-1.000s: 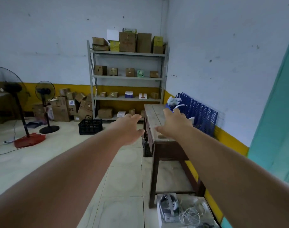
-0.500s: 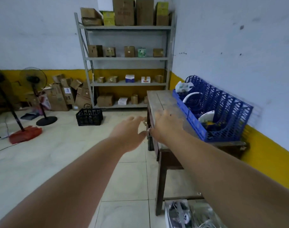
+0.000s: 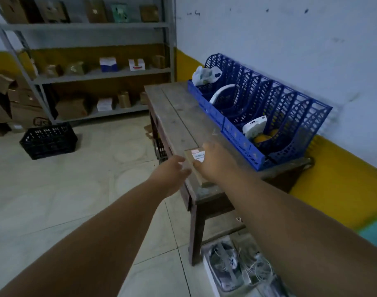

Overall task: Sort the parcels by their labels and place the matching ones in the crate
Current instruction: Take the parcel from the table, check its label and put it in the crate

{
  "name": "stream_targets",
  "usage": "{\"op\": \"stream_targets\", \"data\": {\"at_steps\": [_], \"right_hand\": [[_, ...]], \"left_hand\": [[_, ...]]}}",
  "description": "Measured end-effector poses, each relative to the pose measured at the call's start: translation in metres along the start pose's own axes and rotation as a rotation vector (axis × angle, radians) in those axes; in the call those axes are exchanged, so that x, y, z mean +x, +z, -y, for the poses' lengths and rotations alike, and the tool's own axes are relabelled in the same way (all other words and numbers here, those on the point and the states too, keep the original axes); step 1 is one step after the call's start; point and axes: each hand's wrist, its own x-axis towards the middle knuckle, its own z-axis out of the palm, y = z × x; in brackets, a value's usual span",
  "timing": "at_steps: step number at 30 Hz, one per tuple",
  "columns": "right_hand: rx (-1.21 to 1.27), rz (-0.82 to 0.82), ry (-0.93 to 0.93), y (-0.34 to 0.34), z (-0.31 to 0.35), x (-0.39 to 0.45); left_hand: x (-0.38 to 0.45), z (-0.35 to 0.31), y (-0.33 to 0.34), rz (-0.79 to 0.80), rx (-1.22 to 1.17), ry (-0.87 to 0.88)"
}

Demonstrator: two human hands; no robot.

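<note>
Since half a second ago both hands have come forward to a small flat brown cardboard parcel [image 3: 195,162] with a white label, lying near the front end of the worn wooden desk [image 3: 179,116]. The right hand [image 3: 215,161] covers its right side and the left hand [image 3: 172,171] is at its left edge. Motion blur hides the fingers, so I cannot tell whether they clasp the parcel; the black plastic crate [image 3: 48,140] sits on the floor, well apart.

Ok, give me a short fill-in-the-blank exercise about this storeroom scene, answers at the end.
1. The parcel by both hands lies on the wooden ____.
2. The crate on the floor is ____ in colour.
3. The blue rack stands against the ____.
4. The right hand touches the ____.

Missing words: table; black; wall; parcel
</note>
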Motion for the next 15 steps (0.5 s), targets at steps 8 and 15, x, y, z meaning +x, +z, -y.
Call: {"op": "stream_targets", "data": {"at_steps": [8,15], "right_hand": [[-0.03,0.194,0.188,0.064,-0.084,0.108],[0.149,0.285,0.319,0.108,-0.117,0.161]], "left_hand": [[0.123,0.027,0.067,0.177,-0.119,-0.204],[0.19,0.034,0.085,0.222,-0.181,-0.358]]}}
